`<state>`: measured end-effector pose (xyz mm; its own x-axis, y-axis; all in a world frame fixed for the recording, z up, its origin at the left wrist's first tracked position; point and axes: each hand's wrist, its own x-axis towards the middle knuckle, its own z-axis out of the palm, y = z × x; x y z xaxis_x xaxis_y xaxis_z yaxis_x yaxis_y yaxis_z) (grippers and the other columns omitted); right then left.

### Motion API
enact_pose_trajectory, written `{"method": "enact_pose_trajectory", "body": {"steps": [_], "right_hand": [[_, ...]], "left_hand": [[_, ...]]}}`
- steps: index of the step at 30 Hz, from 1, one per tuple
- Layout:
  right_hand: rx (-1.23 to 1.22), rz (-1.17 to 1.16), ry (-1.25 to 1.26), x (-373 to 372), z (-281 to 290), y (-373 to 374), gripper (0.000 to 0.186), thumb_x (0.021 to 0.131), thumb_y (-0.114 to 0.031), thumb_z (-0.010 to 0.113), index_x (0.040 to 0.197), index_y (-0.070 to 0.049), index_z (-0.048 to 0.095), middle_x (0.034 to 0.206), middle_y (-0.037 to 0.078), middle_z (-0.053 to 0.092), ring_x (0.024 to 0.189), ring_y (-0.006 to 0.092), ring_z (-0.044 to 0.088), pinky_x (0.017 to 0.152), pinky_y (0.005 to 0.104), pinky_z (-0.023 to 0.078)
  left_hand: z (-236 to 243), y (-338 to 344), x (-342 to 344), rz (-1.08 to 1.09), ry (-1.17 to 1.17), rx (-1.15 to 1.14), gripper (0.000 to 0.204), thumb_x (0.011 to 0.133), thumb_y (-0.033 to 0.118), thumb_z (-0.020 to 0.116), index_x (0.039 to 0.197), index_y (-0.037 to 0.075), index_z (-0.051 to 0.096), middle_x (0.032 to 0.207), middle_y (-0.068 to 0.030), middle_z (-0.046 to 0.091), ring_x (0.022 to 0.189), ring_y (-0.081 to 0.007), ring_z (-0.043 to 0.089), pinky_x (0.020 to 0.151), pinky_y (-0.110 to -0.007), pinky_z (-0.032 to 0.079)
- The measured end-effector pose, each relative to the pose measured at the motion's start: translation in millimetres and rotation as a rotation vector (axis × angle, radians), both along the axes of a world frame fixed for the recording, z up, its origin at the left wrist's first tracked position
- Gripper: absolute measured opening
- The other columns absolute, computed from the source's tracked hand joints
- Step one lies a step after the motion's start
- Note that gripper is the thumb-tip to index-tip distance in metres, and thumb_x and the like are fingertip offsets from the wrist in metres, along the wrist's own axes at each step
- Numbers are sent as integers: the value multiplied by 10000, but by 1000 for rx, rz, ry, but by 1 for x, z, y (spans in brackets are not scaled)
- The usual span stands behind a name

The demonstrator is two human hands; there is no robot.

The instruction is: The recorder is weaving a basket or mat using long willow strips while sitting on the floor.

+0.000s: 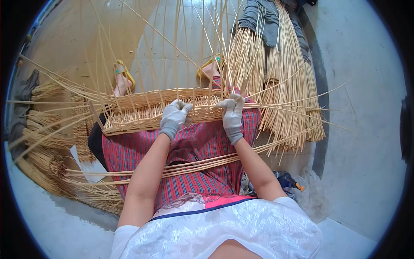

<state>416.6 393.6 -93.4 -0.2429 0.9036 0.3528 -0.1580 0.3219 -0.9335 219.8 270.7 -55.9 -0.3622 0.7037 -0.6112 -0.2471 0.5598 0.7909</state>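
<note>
Across my lap lies a long, shallow wicker basket [129,125], partly woven, its long upright stakes rising from the walls and fanning outward. My left hand [174,115], in a pale work glove, is closed at the near wall around the middle of the basket, its fingers pinching a strand of the weave. At the right end my right hand [232,113], gloved too, is closed with its fingers pressed together on the wicker rods at the corner. Exactly which rods lie inside the fingers is partly hidden by the gloves.
Large bundles of wicker rods [289,86] lie at the right. More bundles [45,134] and a woven piece [82,125] sit at the left. Several loose rods [202,165] cross my lap over a red plaid cloth [181,183]. Crumpled clear plastic [310,190] lies at lower right.
</note>
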Motion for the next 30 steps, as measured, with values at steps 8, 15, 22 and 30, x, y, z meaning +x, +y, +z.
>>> {"method": "enact_pose_trajectory", "body": {"steps": [8, 15, 22, 30], "right_hand": [[-420, -120, -23, 3, 10, -28, 122, 1158, -184, 500, 1247, -104, 475, 903, 79, 753, 765, 138, 709, 665, 243, 565], [-530, -152, 309, 82, 34, 19, 182, 1052, -22, 632, 1165, -120, 529, 1027, 124, 767, 835, 171, 736, 630, 263, 591], [-124, 15, -373, -1, 90, 62, 236, 981, 13, 627, 1183, -108, 618, 1079, 189, 768, 957, 291, 761, 835, 385, 597], [-238, -159, -225, 43, 80, 89, 346, 1041, -82, 555, 1376, 2, 549, 1058, 131, 726, 979, 160, 697, 858, 380, 606]], "left_hand": [[31, 36, -20, -53, 534, -42, 585, 883, 398, 900, 1245, 32, 621, 953, -88, 721, 818, -162, 686, 817, -363, 553], [46, 33, 20, 129, 396, 524, 289, 1085, 172, 626, 1334, 26, 613, 1092, -92, 739, 827, -163, 666, 641, -265, 547], [2, 72, 72, -400, 420, -128, 453, 1068, 456, 571, 1234, 65, 728, 1127, -243, 753, 1130, -388, 721, 934, -486, 533], [-21, 80, 65, -290, 343, -88, 412, 994, 441, 700, 1055, 46, 802, 954, -147, 813, 879, -267, 766, 829, -407, 579]]}}
